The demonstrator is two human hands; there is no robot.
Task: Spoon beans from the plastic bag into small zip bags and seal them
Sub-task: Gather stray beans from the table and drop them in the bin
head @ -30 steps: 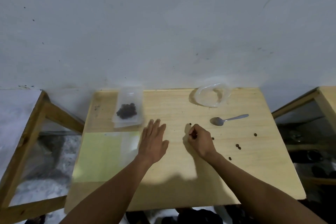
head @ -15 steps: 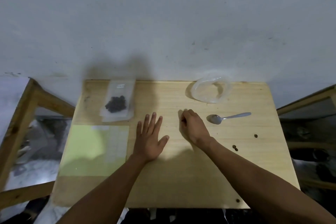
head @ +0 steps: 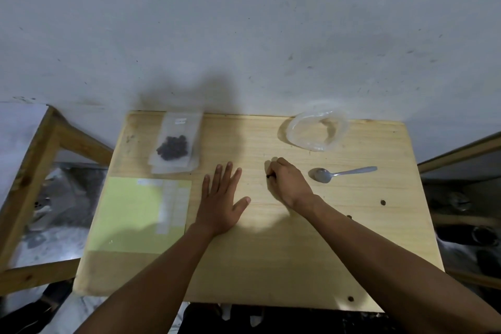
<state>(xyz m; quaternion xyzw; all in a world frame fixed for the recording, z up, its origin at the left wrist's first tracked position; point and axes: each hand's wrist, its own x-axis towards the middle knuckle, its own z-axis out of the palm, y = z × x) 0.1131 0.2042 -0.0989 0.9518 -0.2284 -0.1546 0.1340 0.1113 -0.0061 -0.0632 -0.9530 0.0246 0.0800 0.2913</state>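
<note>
Your widest bare stretch of tabletop (head: 271,266) lies along the near edge, crossed only by both forearms. The left hand (head: 221,202) lies flat at the middle, the right hand (head: 288,184) curled just beside it, with a narrow lane between them. Along the far edge, against the wall (head: 244,35), the filled zip bag (head: 176,148) blocks the left corner and the clear plastic bag (head: 317,130) the right; bare wood runs between them. The spoon (head: 341,173) lies across the right side, loose beans (head: 382,202) dotting the wood nearer you. The yellow sheet (head: 130,214) covers the left.
</note>
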